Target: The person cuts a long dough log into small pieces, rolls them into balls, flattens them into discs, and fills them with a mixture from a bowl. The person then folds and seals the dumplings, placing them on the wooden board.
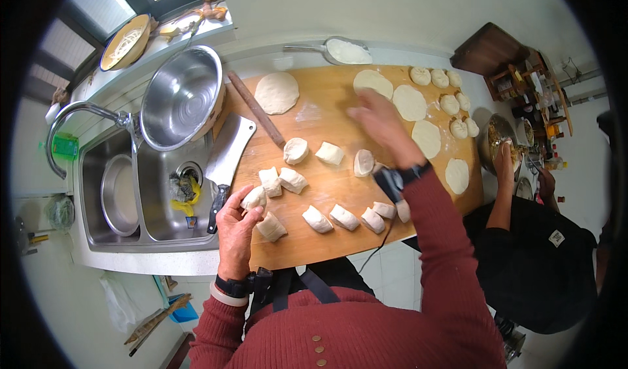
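Between its thumb and fingers my left hand (235, 231) holds a dough piece (254, 198) over the left part of the wooden board (338, 246). Right below it lies another dough piece (271, 227). My right hand (380, 123), blurred, is above the far part of the board, overlapping the lower edge of a flat dough round (374, 80); whether it touches it I cannot tell. Its fingers look apart, and nothing shows in them. Several cut dough pieces (329, 153) lie across the board. A wooden rolling pin (255, 108) lies beside a larger flat round (276, 93).
A cleaver (230, 148) lies at the board's left edge, by the double sink (147, 244). Above the sink stands a steel basin (181, 99). Filled buns (449, 104) sit far right. A flour scoop (348, 51) lies behind. At right, another person's hand (504, 165) is in a bowl of filling (492, 138).
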